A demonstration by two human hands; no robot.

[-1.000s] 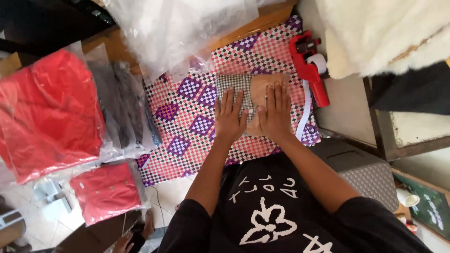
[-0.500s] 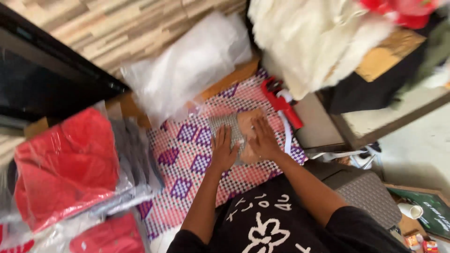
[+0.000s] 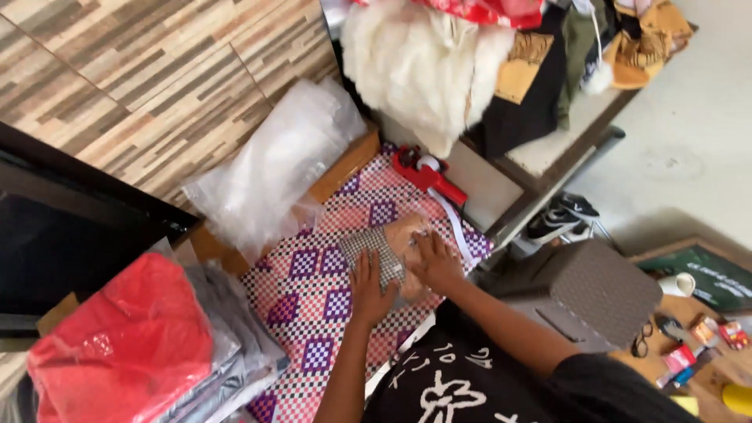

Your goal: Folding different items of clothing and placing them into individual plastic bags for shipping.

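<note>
Both palms lie flat with fingers spread, the left hand (image 3: 370, 288) and right hand (image 3: 433, 262) pressing a small bagged checked garment (image 3: 381, 252) onto the patterned cloth (image 3: 313, 313), so pushing evenly outward from between them should flatten it best.

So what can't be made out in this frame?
- Head view: the small checked grey packet is partly covered by the left hand and right hand.
- Its contents: blurred.
- Small items on the brown floor board: too small.
- Red bagged bundle: cut off by the frame edge.
</note>
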